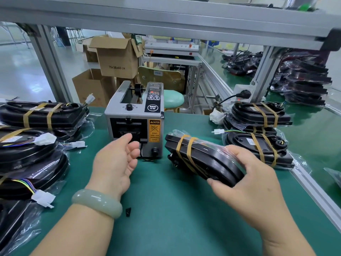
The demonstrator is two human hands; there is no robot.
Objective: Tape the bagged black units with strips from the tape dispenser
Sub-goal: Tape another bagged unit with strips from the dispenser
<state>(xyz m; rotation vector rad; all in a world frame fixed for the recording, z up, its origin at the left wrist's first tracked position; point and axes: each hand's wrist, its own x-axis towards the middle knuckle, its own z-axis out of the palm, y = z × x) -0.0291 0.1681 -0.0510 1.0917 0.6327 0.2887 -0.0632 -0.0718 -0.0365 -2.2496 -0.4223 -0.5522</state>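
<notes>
Over on the left of the green counter (166,209) there's a pile of bagged black units (31,156), a couple of them already strapped with tan tape. The left hand (118,159), jade bangle (96,202) on the wrist, is loosely spread with nothing in it, fingertips right at the outlet of the grey tape dispenser (135,119). To the right, the right hand (245,174) is clamped around the near end of a bagged unit (201,157) with two tape strips on it, tilted up off the counter, and more taped units (258,126) are stacked past that.
</notes>
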